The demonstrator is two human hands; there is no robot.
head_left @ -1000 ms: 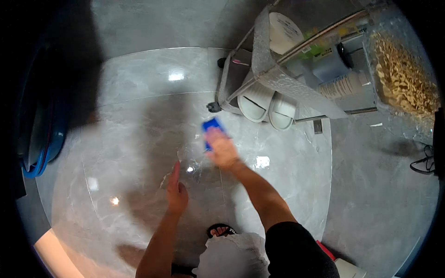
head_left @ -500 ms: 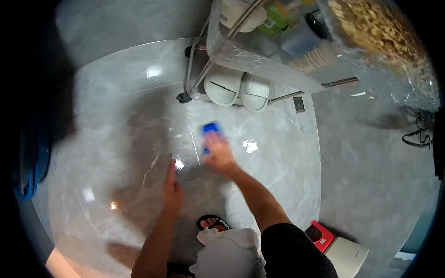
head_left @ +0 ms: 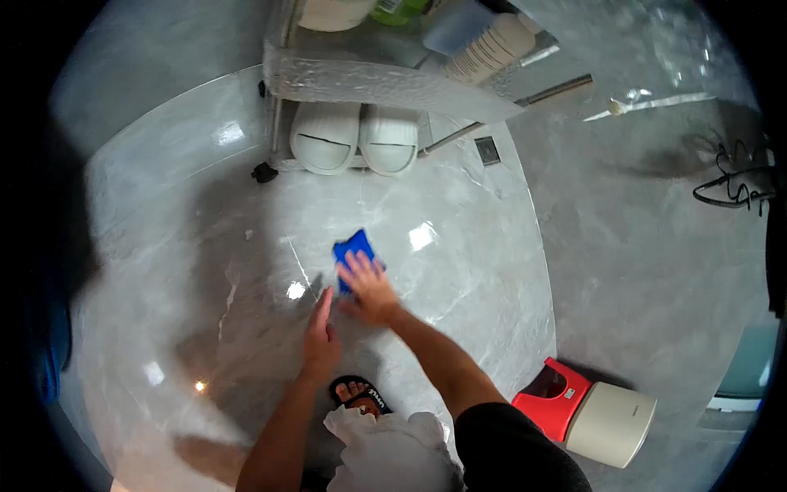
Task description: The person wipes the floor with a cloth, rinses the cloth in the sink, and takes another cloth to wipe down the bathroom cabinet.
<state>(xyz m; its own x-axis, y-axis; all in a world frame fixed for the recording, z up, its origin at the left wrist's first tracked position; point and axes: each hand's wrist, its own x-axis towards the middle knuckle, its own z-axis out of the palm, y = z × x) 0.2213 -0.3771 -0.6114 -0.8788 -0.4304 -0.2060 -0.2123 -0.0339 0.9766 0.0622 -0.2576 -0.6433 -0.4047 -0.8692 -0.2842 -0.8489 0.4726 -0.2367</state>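
Observation:
My right hand (head_left: 369, 289) lies flat with fingers spread on top of a blue cloth (head_left: 354, 244), pressing it against the glossy grey tiled floor (head_left: 459, 303). The cloth's far edge sticks out past my fingertips; the rest is under my palm. Just to the left, my left hand (head_left: 320, 340) is held edge-on with its fingers stretched out and nothing in it. Its fingertips point toward the cloth, a short gap away; I cannot tell whether they touch the floor.
Ahead stands a wheeled rack (head_left: 369, 82) with bottles above and white slippers (head_left: 325, 139) below. A floor drain (head_left: 487, 151) is to its right. A red and beige stool-like object (head_left: 611, 422) sits at lower right. My sandalled foot (head_left: 361, 395) is close behind my hands.
My right hand and the blue cloth have come back toward me, nearer my left hand. The right fingers are spread wider. My view has shifted, so the rack appears farther left and higher.

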